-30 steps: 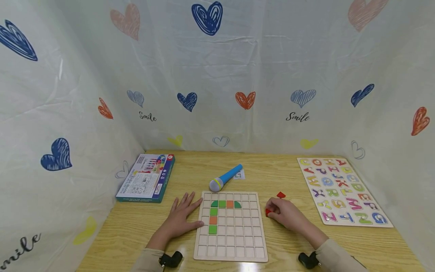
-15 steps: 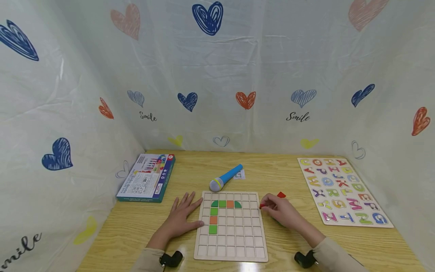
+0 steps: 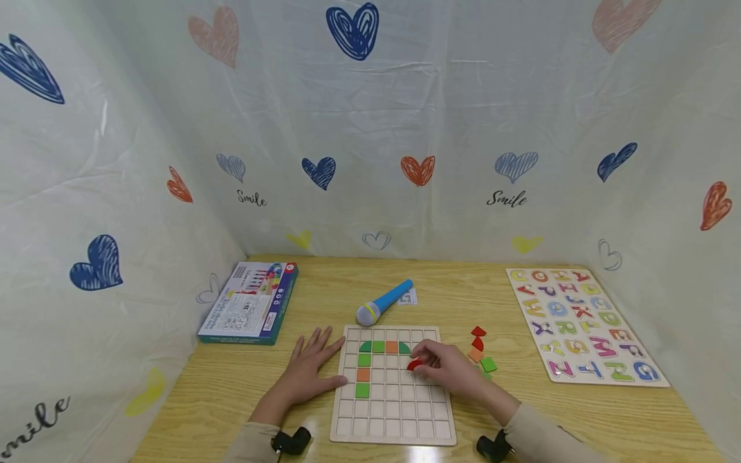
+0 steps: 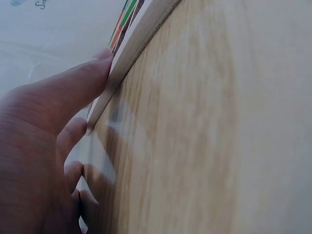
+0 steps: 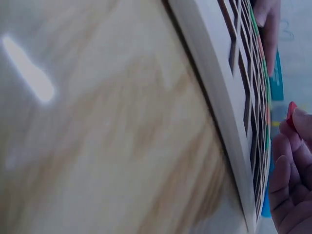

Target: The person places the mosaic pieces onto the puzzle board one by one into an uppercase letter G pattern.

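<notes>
- The right hand [image 3: 448, 368] is pinching a partly hidden red piece [image 3: 413, 364] over the grid board [image 3: 393, 409].
- Its visible end is pointing left, long axis unclear.
- The left hand [image 3: 307, 373], fingers spread, is touching the board.

A box [image 3: 249, 302] lay at the far left corner of the table [image 3: 332, 280], an alphabet board [image 3: 585, 329] at its far right and a blue microphone [image 3: 384, 302] toward mid far edge, before heart-printed sheeting [image 3: 370, 116].

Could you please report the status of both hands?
Left hand, fingers spread, touching board. Right hand pinching red piece over board. Loose pieces to the right, seemingly not blocking.
</notes>
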`<state>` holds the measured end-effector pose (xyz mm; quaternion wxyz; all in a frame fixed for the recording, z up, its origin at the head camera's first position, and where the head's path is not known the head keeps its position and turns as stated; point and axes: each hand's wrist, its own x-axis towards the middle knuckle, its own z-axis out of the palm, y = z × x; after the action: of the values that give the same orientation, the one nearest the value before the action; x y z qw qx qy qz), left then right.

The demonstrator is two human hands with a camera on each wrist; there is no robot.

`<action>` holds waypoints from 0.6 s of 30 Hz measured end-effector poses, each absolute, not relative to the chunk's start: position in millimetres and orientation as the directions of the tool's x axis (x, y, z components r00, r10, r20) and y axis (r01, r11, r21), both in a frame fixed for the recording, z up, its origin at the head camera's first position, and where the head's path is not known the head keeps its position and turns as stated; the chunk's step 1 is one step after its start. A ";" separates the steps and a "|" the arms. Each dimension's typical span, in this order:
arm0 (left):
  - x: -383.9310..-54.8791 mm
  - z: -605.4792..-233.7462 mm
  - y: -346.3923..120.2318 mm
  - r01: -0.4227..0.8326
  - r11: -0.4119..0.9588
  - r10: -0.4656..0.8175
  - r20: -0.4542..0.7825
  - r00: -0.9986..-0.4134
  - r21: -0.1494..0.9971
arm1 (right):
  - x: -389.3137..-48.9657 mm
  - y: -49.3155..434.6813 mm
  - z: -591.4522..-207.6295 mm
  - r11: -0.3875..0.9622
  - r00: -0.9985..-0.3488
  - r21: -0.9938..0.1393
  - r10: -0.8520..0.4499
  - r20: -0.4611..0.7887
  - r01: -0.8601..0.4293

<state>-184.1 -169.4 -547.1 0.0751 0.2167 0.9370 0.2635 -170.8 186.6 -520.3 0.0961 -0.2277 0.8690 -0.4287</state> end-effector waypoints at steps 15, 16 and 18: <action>-184.5 -548.2 -169.3 0.368 0.774 0.439 -0.018 -0.898 0.515 | -156.2 117.8 -520.4 0.449 -0.763 -0.789 -0.645 0.037 -0.419; -184.6 -548.4 -169.7 0.368 0.774 0.439 -0.018 -0.898 0.515 | -155.0 114.1 -519.8 0.449 -0.755 -0.783 -0.655 0.039 -0.430; -184.8 -549.0 -170.3 0.369 0.774 0.439 -0.017 -0.898 0.515 | -153.1 107.6 -518.7 0.446 -0.738 -0.772 -0.673 0.046 -0.454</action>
<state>-184.8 -170.3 -549.0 0.0681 0.2150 0.9394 0.2584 -153.1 107.6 -518.7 0.1350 -0.3355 0.8394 -0.4056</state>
